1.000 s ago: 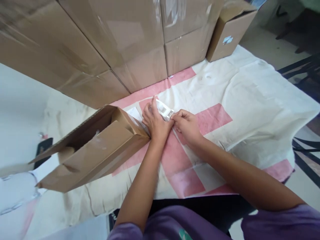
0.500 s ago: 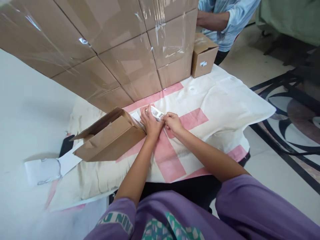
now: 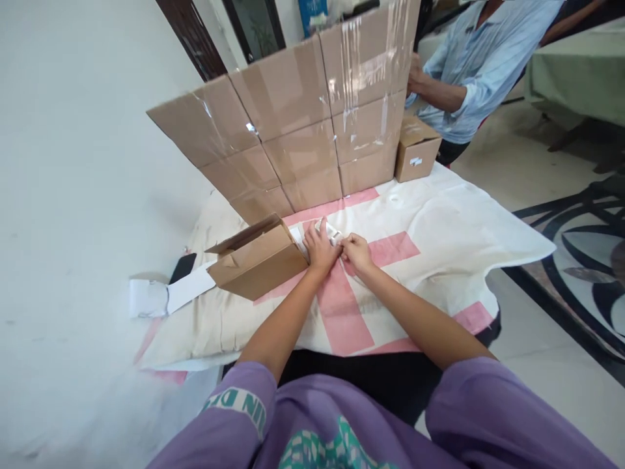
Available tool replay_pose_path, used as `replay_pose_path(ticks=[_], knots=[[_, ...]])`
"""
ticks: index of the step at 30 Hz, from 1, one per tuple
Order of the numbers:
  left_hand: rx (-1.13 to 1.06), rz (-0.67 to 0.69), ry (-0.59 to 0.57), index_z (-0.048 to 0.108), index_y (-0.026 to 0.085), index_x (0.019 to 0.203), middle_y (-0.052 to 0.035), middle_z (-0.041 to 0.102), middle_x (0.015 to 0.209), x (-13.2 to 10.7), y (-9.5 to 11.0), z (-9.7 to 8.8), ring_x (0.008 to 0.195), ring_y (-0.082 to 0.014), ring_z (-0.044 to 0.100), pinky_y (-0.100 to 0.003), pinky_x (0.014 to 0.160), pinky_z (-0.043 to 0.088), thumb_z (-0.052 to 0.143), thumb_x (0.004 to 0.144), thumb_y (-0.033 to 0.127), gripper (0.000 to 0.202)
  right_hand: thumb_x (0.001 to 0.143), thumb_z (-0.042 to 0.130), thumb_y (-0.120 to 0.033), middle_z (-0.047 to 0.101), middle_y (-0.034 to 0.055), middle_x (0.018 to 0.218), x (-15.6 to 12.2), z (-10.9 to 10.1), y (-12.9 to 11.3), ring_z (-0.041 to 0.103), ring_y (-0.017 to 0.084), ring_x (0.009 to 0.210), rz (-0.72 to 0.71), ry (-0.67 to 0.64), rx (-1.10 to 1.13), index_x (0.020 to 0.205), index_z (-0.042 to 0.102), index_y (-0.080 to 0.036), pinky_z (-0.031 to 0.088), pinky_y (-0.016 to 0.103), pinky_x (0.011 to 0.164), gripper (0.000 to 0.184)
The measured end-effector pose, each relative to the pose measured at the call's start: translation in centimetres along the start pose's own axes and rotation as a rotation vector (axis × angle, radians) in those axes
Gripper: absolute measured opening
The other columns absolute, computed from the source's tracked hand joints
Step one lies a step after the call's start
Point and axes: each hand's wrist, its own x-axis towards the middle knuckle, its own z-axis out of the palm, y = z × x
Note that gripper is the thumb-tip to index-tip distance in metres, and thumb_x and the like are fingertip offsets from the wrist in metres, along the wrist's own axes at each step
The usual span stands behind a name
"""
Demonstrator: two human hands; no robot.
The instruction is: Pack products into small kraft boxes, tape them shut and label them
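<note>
On the cloth-covered table (image 3: 439, 215), my left hand (image 3: 318, 249) is closed over a small white packet (image 3: 334, 232) with a dark printed patch, pressing it down. My right hand (image 3: 357, 251) pinches at the packet's right end, its fingertips close to the left thumb. Much of the packet is hidden by the fingers, so its exact kind is unclear. An open cardboard box (image 3: 266, 264) lies just left of my left hand, flaps facing up and left. White paper (image 3: 296, 234) shows between that box and the hand.
Taped cardboard boxes (image 3: 303, 137) form a wall behind. A smaller box (image 3: 417, 150) stands at its right end. A person in a light blue shirt (image 3: 481, 71) is beyond it. A white paper strip (image 3: 190, 288) and a black object (image 3: 183, 267) lie at the left.
The view has tilted up and shifted left, so more of the wall and background shows. Both hands stay on the white packet, their grip much the same.
</note>
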Motion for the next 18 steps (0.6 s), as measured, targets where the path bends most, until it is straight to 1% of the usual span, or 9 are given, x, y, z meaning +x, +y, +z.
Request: replay_pose_path(ticks=[4, 6, 8, 9, 10, 12, 15, 17, 18], knots=[[-0.108, 0.018, 0.059, 0.048, 0.016, 0.145, -0.0241, 0.040, 0.153, 0.2, -0.3, 0.2, 0.143, -0.0377, 0.040, -0.052, 0.116, 0.034, 0.072, 0.082, 0.039, 0.071, 0.075, 0.065, -0.039, 0.039, -0.0115, 0.038, -0.9, -0.7, -0.4, 0.036, 0.010, 0.035, -0.092, -0.037, 0.028, 0.064, 0.043, -0.026, 0.032, 0.025, 0.042, 0.028], [-0.186, 0.015, 0.107, 0.046, 0.016, 0.144, -0.0238, 0.040, 0.151, 0.3, -0.7, 0.4, 0.144, -0.0353, 0.039, -0.049, 0.115, 0.036, 0.073, 0.082, 0.040, 0.072, 0.077, 0.067, -0.043, 0.046, -0.0106, 0.042, -1.2, -1.1, -0.7, 0.037, 0.009, 0.034, -0.112, -0.064, 0.025, 0.066, 0.048, -0.025, 0.035, 0.026, 0.043, 0.028], [-0.271, -0.001, 0.165, 0.043, 0.016, 0.143, -0.0227, 0.042, 0.148, 0.5, -1.2, 0.7, 0.144, -0.0327, 0.040, -0.046, 0.114, 0.037, 0.071, 0.084, 0.037, 0.069, 0.078, 0.070, -0.044, 0.066, -0.0051, 0.063, -1.3, -1.4, -0.9, 0.041, 0.007, 0.036, -0.125, -0.090, 0.011, 0.069, 0.054, -0.023, 0.039, 0.026, 0.044, 0.028], [-0.314, -0.008, 0.194, 0.041, 0.016, 0.143, -0.0219, 0.044, 0.145, 0.6, -1.4, 0.8, 0.143, -0.0312, 0.041, -0.045, 0.115, 0.038, 0.069, 0.085, 0.034, 0.066, 0.078, 0.072, -0.044, 0.073, -0.0013, 0.080, -1.4, -1.4, -1.1, 0.045, 0.006, 0.038, -0.129, -0.101, 0.000, 0.070, 0.058, -0.022, 0.040, 0.026, 0.045, 0.028], [-0.357, -0.012, 0.221, 0.040, 0.016, 0.142, -0.0208, 0.046, 0.143, 0.8, -1.7, 1.0, 0.141, -0.0298, 0.043, -0.044, 0.115, 0.037, 0.067, 0.085, 0.031, 0.064, 0.077, 0.073, -0.045, 0.076, 0.0019, 0.096, -1.4, -1.5, -1.2, 0.048, 0.005, 0.040, -0.128, -0.111, -0.010, 0.072, 0.061, -0.021, 0.041, 0.026, 0.045, 0.028], [-0.441, -0.012, 0.263, 0.042, 0.017, 0.138, -0.0184, 0.049, 0.138, 0.9, -2.1, 1.2, 0.136, -0.0279, 0.047, -0.043, 0.116, 0.037, 0.063, 0.086, 0.026, 0.057, 0.076, 0.076, -0.048, 0.075, 0.0062, 0.115, -1.6, -1.6, -1.4, 0.057, 0.007, 0.046, -0.118, -0.146, -0.042, 0.078, 0.068, -0.020, 0.044, 0.026, 0.045, 0.030], [-0.552, -0.008, 0.302, 0.048, 0.020, 0.133, -0.0154, 0.052, 0.133, 0.9, -2.5, 1.3, 0.130, -0.0280, 0.049, -0.045, 0.115, 0.037, 0.061, 0.089, 0.030, 0.047, 0.078, 0.076, -0.052, 0.071, 0.0096, 0.127, -1.7, -1.6, -1.6, 0.064, 0.011, 0.053, -0.115, -0.207, -0.094, 0.089, 0.073, -0.021, 0.046, 0.027, 0.046, 0.033], [-0.624, 0.006, 0.306, 0.051, 0.021, 0.129, -0.0138, 0.053, 0.130, 0.6, -2.6, 1.1, 0.128, -0.0281, 0.049, -0.046, 0.114, 0.037, 0.058, 0.093, 0.034, 0.040, 0.080, 0.076, -0.053, 0.066, 0.0113, 0.136, -1.8, -1.6, -1.8, 0.068, 0.014, 0.059, -0.135, -0.254, -0.142, 0.087, 0.074, -0.021, 0.049, 0.029, 0.049, 0.032], [-0.660, 0.019, 0.300, 0.053, 0.022, 0.128, -0.0130, 0.054, 0.129, 0.5, -2.6, 0.9, 0.127, -0.0276, 0.050, -0.046, 0.114, 0.037, 0.055, 0.095, 0.037, 0.036, 0.080, 0.077, -0.053, 0.064, 0.0122, 0.141, -1.7, -1.6, -1.9, 0.072, 0.017, 0.068, -0.158, -0.267, -0.173, 0.083, 0.073, -0.022, 0.053, 0.031, 0.054, 0.032]])
